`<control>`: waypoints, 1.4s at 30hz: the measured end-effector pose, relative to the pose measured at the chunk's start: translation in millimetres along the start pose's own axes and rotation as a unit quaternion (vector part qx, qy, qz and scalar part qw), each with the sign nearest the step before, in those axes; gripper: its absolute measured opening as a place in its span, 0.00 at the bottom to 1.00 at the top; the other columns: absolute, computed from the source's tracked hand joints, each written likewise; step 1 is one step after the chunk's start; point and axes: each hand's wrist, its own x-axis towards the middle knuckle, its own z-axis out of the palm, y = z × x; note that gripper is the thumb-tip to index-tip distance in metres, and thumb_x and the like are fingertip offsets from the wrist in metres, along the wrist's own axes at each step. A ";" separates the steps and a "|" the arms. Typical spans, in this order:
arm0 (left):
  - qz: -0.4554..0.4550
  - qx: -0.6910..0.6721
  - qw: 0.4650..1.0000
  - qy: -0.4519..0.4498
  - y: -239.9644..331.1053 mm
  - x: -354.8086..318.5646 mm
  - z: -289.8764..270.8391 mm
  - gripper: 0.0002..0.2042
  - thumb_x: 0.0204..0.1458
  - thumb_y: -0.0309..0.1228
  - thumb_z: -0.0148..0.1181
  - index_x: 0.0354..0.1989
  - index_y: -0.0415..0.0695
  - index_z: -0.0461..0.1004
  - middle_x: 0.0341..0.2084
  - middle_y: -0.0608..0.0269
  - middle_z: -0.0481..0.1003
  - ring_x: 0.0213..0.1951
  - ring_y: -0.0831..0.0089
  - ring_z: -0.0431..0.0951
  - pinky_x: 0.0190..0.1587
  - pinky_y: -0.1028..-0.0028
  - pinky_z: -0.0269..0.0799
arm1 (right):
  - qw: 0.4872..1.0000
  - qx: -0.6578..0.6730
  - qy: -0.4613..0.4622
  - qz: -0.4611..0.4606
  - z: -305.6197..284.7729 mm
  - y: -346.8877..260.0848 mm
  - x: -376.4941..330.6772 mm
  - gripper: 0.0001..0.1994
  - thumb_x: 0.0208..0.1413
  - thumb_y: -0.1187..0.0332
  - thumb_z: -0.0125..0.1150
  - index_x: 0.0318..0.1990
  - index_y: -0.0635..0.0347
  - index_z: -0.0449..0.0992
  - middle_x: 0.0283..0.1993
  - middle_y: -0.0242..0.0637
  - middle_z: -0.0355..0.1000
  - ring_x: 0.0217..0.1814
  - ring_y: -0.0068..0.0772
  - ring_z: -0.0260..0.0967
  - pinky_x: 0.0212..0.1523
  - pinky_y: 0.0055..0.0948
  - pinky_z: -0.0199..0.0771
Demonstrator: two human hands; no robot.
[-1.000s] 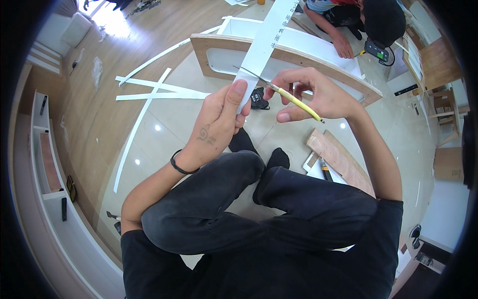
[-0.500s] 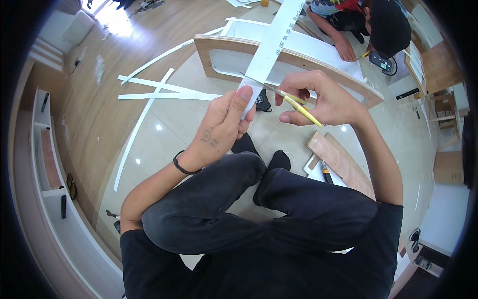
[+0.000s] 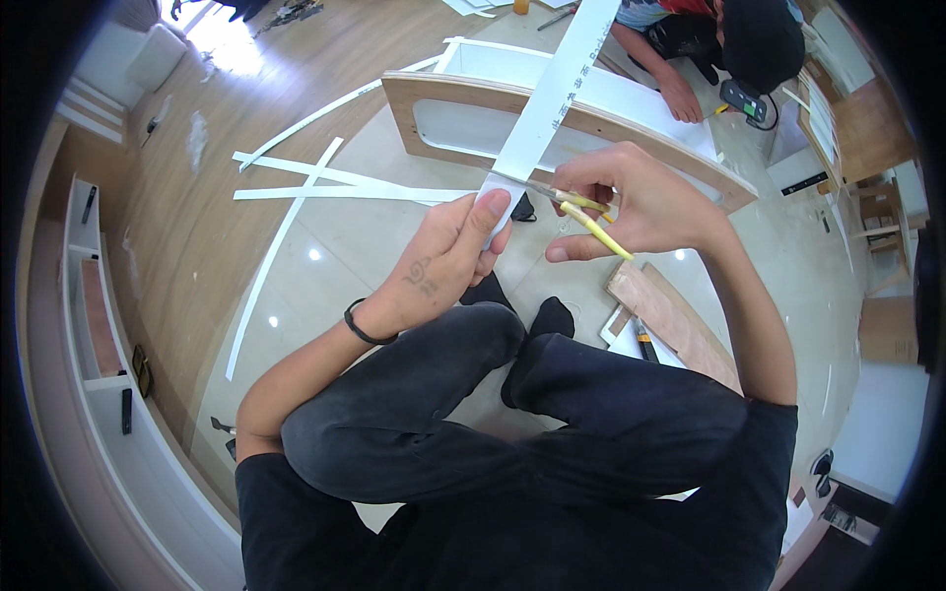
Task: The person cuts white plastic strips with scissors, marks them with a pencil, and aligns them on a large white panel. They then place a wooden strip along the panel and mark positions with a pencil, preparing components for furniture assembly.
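Observation:
My left hand (image 3: 451, 241) pinches the near end of a long white strip (image 3: 545, 108), thumb on top and fingers beneath. The strip slants up and away to the right, over a wood-edged white panel frame (image 3: 611, 133), and has small printing on it. My right hand (image 3: 641, 202) holds yellow-handled scissors (image 3: 594, 227), with fingers and thumb at the handles. Their blades lie across the strip just beyond my left thumb, and the handles are spread apart.
Loose white strips (image 3: 296, 192) lie crossed on the floor at left. By my right knee are wood boards (image 3: 670, 320) and a utility knife (image 3: 645, 340). At the far right a person's hand (image 3: 680, 97) rests by the frame. A long white cabinet piece (image 3: 148, 433) stands at left.
Both hands, with the strip and scissors, have shifted slightly toward me. The scissor handles have turned a little, and the other person's head has moved slightly left.

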 end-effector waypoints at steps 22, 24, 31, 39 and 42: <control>-0.051 -0.025 0.996 -0.062 -6.9 0.7 -4.2 0.25 0.69 0.52 0.38 0.26 0.43 0.64 0.14 0.72 0.59 0.15 0.83 0.56 0.19 0.80 0.54 | 0.999 -0.011 -0.006 -0.035 6.1 -0.7 -0.1 0.26 0.42 0.47 0.77 0.22 0.62 0.72 0.11 0.29 0.58 0.15 0.26 0.52 0.18 0.30 0.49; -0.044 -0.026 0.997 -0.050 -6.9 0.4 -2.3 0.25 0.69 0.52 0.38 0.26 0.43 0.64 0.14 0.72 0.59 0.15 0.83 0.56 0.19 0.80 0.54 | 0.999 -0.002 0.003 -0.051 7.8 1.4 2.6 0.26 0.43 0.47 0.76 0.22 0.62 0.72 0.11 0.28 0.57 0.15 0.25 0.50 0.18 0.30 0.48; -0.038 -0.047 0.997 -0.043 -6.0 2.2 -1.8 0.25 0.68 0.53 0.38 0.26 0.45 0.63 0.14 0.74 0.56 0.16 0.84 0.53 0.19 0.80 0.49 | 0.996 0.061 -0.050 0.036 3.5 0.7 1.4 0.27 0.41 0.49 0.79 0.22 0.61 0.67 0.16 0.27 0.52 0.21 0.23 0.49 0.22 0.28 0.48; -0.060 -0.052 0.993 -0.092 -7.8 0.7 -3.5 0.25 0.68 0.52 0.38 0.27 0.44 0.64 0.15 0.74 0.56 0.17 0.84 0.53 0.20 0.80 0.51 | 0.999 0.012 -0.010 -0.031 12.2 0.8 1.6 0.24 0.45 0.49 0.76 0.24 0.62 0.74 0.12 0.28 0.59 0.15 0.24 0.51 0.18 0.29 0.49; -0.074 -0.071 0.992 -0.080 -11.2 3.2 -5.5 0.25 0.68 0.52 0.39 0.27 0.44 0.64 0.15 0.74 0.56 0.17 0.84 0.52 0.19 0.80 0.50 | 0.999 0.025 -0.021 -0.011 14.7 11.2 1.2 0.24 0.45 0.49 0.76 0.23 0.62 0.74 0.12 0.28 0.59 0.16 0.25 0.53 0.19 0.30 0.51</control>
